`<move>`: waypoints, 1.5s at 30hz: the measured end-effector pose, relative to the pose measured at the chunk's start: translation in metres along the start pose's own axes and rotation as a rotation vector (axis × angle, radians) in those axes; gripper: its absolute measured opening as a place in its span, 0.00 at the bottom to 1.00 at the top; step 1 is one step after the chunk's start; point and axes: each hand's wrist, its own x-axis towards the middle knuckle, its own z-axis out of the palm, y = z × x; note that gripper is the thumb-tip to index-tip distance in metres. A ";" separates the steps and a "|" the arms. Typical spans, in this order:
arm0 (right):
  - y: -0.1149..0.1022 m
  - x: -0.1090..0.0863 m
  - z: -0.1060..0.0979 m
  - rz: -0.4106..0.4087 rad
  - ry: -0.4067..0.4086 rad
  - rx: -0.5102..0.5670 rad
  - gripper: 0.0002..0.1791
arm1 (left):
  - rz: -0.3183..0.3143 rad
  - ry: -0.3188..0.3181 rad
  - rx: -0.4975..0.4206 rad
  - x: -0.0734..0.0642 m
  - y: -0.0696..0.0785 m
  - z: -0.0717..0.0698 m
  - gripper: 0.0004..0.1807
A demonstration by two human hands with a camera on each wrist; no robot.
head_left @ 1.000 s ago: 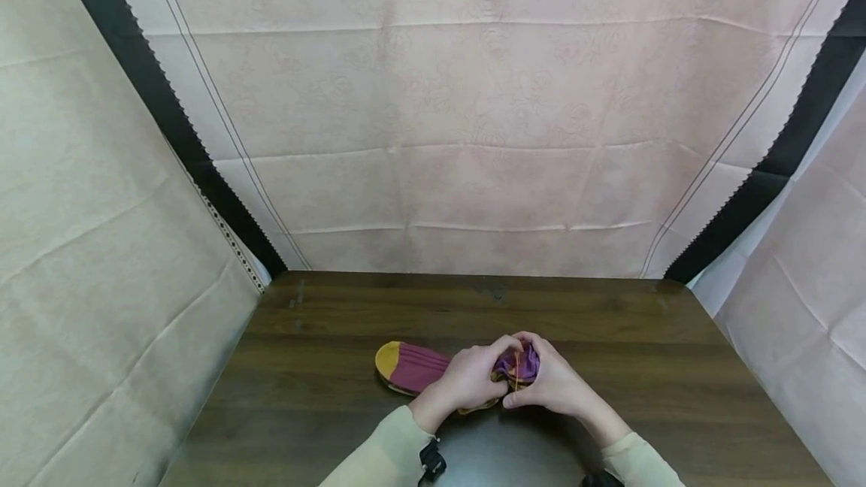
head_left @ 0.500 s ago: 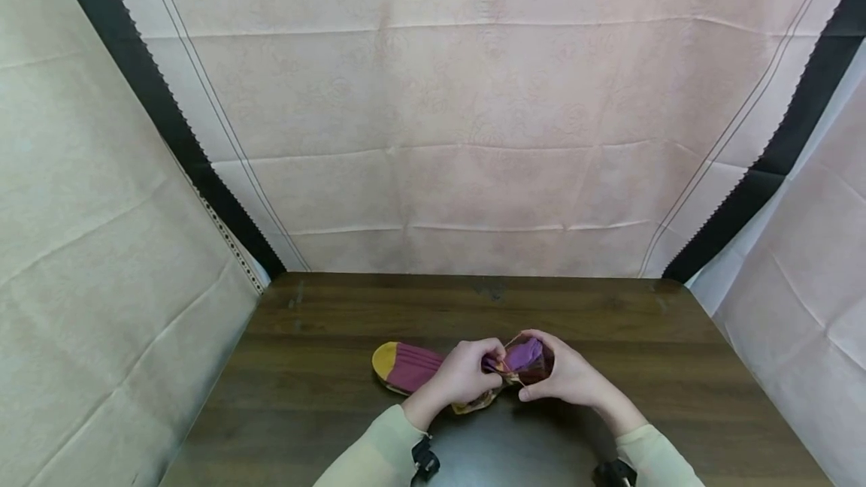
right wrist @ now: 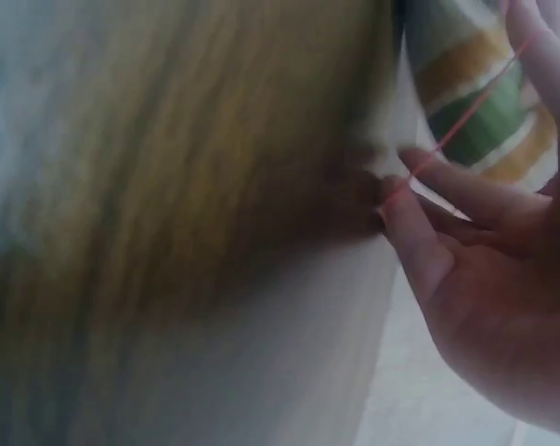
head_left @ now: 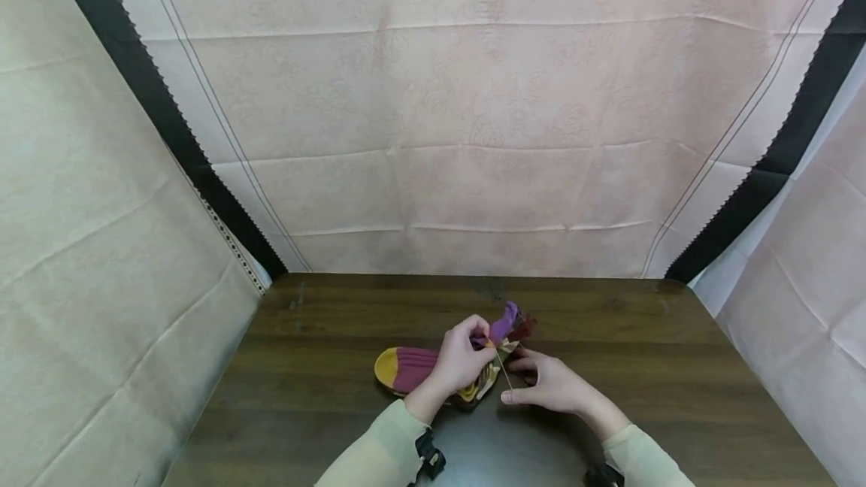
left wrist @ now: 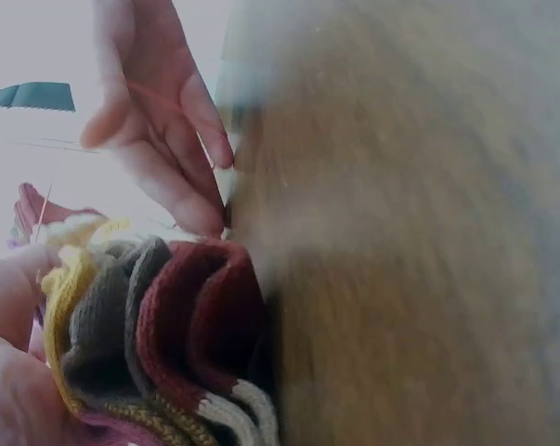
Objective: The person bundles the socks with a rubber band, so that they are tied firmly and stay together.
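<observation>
A bundle of knitted socks [head_left: 413, 370] lies slantwise on the table, its maroon end with a yellow tip pointing left. My left hand [head_left: 458, 361] grips the gathered part, and purple and dark red ends [head_left: 506, 322] stick out beyond its fingers. Grey, yellow and maroon folds [left wrist: 187, 316] fill the lower part of the left wrist view. A thin elastic band [head_left: 504, 371] runs taut from the bundle to my right hand [head_left: 553, 385], where the thumb and fingers hold it stretched. In the right wrist view the pinkish band [right wrist: 470, 110] reaches the fingertips.
The brown wooden table [head_left: 338, 314] extends around both hands. Pale fabric walls [head_left: 433, 111] with black edging [head_left: 196, 149] enclose it at the back and sides. Dark straps [head_left: 430, 453] sit at the wrists over light sleeves.
The right hand has come off the socks' open end and now draws the band out toward the front. The purple and dark red ends have swung up and away, with the bundle tilted more.
</observation>
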 end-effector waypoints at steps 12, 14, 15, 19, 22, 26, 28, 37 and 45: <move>-0.017 -0.023 -0.003 -0.179 -0.139 0.122 0.16 | -0.009 0.033 0.239 0.003 -0.004 0.014 0.12; -0.017 -0.023 -0.003 -0.180 -0.120 0.114 0.16 | -0.005 0.029 0.263 0.003 -0.003 0.016 0.13; -0.017 -0.023 -0.004 -0.179 -0.111 0.108 0.17 | 0.001 0.030 0.276 0.003 -0.003 0.017 0.14; -0.016 -0.021 -0.004 -0.176 -0.068 0.080 0.17 | 0.007 0.025 0.336 0.002 0.001 0.017 0.15; -0.015 -0.020 -0.002 -0.166 -0.041 0.102 0.16 | 0.006 0.020 0.355 0.002 0.002 0.017 0.16; -0.018 -0.019 0.006 -0.164 -0.074 0.161 0.14 | -0.019 0.029 0.306 0.004 0.000 0.017 0.15; -0.021 -0.020 0.010 -0.182 -0.132 0.200 0.13 | -0.031 0.038 0.256 0.005 -0.001 0.017 0.14; -0.025 -0.024 0.016 -0.133 -0.301 0.825 0.28 | -0.110 0.159 0.011 0.009 -0.004 0.012 0.14; -0.026 -0.020 0.032 -0.112 -0.292 1.520 0.39 | -0.179 0.294 -0.139 0.013 -0.003 0.009 0.14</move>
